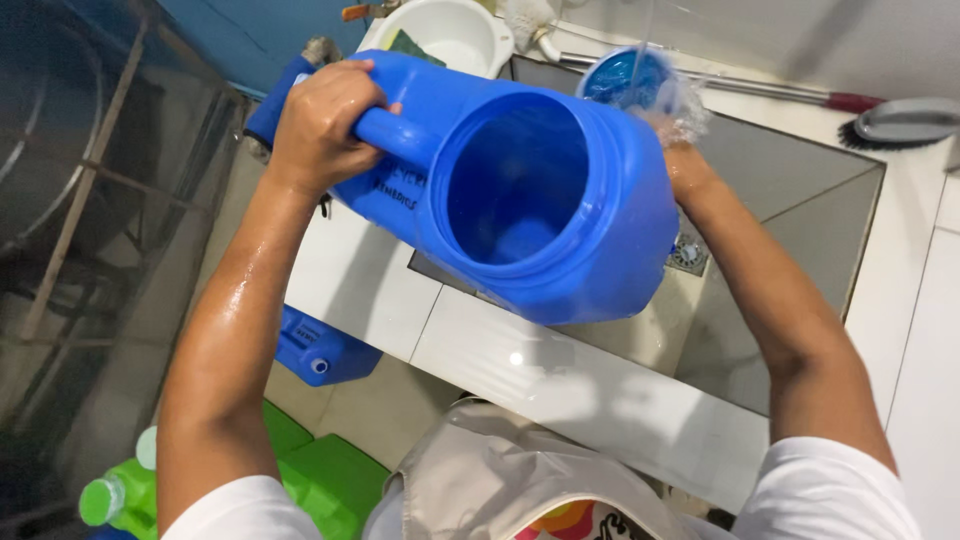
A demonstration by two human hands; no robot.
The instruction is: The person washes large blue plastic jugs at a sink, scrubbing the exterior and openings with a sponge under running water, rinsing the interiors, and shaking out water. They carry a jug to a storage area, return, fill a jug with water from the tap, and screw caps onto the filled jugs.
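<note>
Left hand, wet and curled tight around the moulded handle of a large blue plastic jerrycan-style jug, carries it tipped on its side above the grey tiled sink basin, wide round mouth turned toward the camera. Handling note: the wet handle wants a full wrap of the fingers, and the mouth is best kept low over the basin so any water left inside falls there and not on the white tiled desk. Jug: thick-walled, glossy, empty as far as the opening shows, raised lettering on the flank. Right hand, mostly hidden behind the jug's rim, appears closed on a round blue plastic lid held under a thin stream of water; its fingers are not clear. Also present, in descending size: white plastic bowl with green scouring pad, second blue container below the desk edge, green plastic bottles, metal drain strainer.
</note>
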